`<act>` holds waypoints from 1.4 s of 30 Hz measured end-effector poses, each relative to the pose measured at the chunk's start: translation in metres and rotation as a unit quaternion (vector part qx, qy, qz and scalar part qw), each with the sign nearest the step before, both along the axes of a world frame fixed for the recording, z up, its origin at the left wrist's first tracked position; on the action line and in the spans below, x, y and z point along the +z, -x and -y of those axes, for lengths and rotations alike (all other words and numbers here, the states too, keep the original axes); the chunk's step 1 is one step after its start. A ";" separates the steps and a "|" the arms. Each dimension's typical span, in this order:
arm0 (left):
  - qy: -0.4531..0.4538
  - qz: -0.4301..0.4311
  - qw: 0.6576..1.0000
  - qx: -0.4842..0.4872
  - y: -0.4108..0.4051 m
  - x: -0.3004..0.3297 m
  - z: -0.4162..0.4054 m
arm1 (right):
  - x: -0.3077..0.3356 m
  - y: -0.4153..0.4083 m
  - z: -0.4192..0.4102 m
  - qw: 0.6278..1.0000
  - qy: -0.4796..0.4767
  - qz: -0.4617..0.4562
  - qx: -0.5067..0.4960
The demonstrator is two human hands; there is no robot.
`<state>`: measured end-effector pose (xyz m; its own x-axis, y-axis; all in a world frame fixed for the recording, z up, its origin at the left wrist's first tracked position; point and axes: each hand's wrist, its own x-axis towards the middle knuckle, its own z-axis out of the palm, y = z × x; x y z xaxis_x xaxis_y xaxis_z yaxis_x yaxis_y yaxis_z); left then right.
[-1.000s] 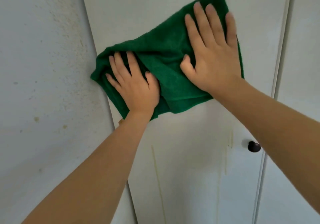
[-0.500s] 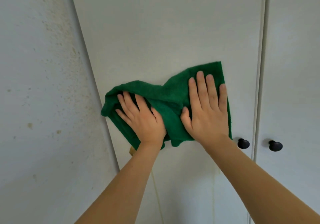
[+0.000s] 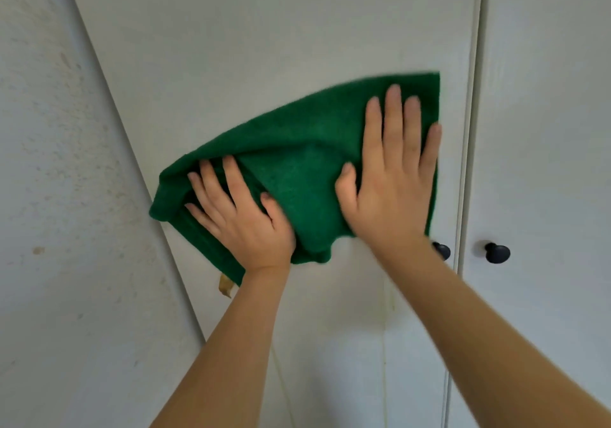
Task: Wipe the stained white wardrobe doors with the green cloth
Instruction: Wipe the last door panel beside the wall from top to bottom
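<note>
Green cloth (image 3: 297, 170) is pressed flat against the white wardrobe door (image 3: 264, 47) under the spread left hand (image 3: 244, 219) and right hand (image 3: 390, 176). Yellow drip streaks (image 3: 385, 328) below the wrists could be missed; the black knob (image 3: 441, 251) beside the right wrist could be snagged.

single head-worn view, close and slightly upward, facing the wardrobe doors (image 3: 264, 47)
</note>
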<state>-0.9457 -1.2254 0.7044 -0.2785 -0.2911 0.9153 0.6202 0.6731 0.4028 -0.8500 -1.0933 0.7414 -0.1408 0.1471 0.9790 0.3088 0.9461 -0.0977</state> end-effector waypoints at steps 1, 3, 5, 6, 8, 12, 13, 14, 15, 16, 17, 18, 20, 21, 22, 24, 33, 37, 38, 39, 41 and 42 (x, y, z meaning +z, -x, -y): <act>0.004 -0.004 1.000 0.004 0.001 0.000 0.000 | -0.018 0.004 0.009 1.000 0.016 0.006 0.003; 0.007 -0.010 1.000 0.005 0.004 0.000 0.000 | -0.044 0.009 0.019 1.000 0.010 0.027 0.006; 0.012 -0.007 1.000 0.005 0.004 0.000 0.001 | -0.048 0.011 0.017 0.999 -0.004 0.030 0.014; 0.012 -0.004 1.000 0.004 0.002 0.000 0.001 | -0.044 0.010 0.015 0.999 -0.008 0.029 0.019; 0.009 -0.002 1.000 -0.001 0.000 0.000 0.001 | -0.030 0.005 0.010 0.999 -0.022 0.029 0.021; 0.016 -0.005 1.000 -0.001 -0.002 -0.002 0.002 | -0.001 -0.004 -0.003 0.999 -0.044 0.023 0.015; 0.016 -0.005 1.000 -0.002 -0.002 -0.003 0.002 | 0.002 -0.004 -0.005 0.999 -0.041 0.018 0.012; 0.017 -0.006 1.000 -0.002 -0.001 -0.004 0.002 | 0.001 -0.004 -0.005 0.999 -0.034 0.014 0.008; 0.018 -0.008 1.000 -0.002 -0.001 -0.005 0.002 | -0.001 -0.002 -0.003 1.000 -0.024 0.013 0.003; 0.023 -0.008 1.000 -0.003 -0.001 -0.007 0.002 | -0.009 -0.002 -0.001 1.000 -0.009 0.016 -0.001; 0.029 -0.012 1.000 -0.002 0.000 -0.006 0.003 | -0.015 0.001 0.002 1.000 0.001 0.014 -0.002; 0.035 -0.011 0.999 -0.002 0.001 -0.007 0.003 | -0.024 0.002 0.004 1.000 0.006 0.016 -0.001; 0.045 -0.011 0.999 -0.004 0.003 -0.009 0.004 | -0.039 0.003 0.006 1.000 -0.001 0.027 -0.002; 0.051 -0.014 0.999 -0.005 0.004 -0.010 0.005 | -0.043 0.004 0.006 0.999 -0.008 0.031 0.000; 0.056 -0.018 0.998 -0.004 0.004 -0.012 0.006 | -0.043 0.004 0.006 0.999 -0.013 0.033 0.001; 0.063 -0.019 0.998 -0.005 0.004 -0.014 0.007 | -0.034 0.002 0.005 0.999 -0.021 0.037 0.004; 0.081 -0.021 0.996 -0.005 0.003 -0.031 0.011 | 0.011 0.002 0.009 0.999 -0.025 0.023 -0.009; 0.102 -0.007 0.995 -0.003 0.001 -0.051 0.014 | 0.006 0.002 0.010 0.999 -0.029 0.022 -0.003; 0.104 -0.006 0.995 -0.007 0.001 -0.047 0.016 | 0.006 0.002 0.010 0.999 -0.029 0.022 -0.002; 0.107 -0.008 0.994 -0.010 0.002 -0.039 0.018 | 0.007 0.002 0.009 0.999 -0.029 0.024 0.000; 0.114 -0.026 0.993 -0.011 0.008 -0.015 0.028 | 0.006 0.002 0.009 0.999 -0.028 0.029 -0.003; 0.120 -0.039 0.992 -0.010 0.014 -0.001 0.036 | 0.006 0.002 0.009 0.999 -0.028 0.030 -0.004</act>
<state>-0.9598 -1.2615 0.7031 -0.2084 -0.0583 0.9763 0.6565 0.7316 0.1838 -0.8523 -1.1023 0.7469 -0.1992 0.0939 0.9755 0.3206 0.9469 -0.0257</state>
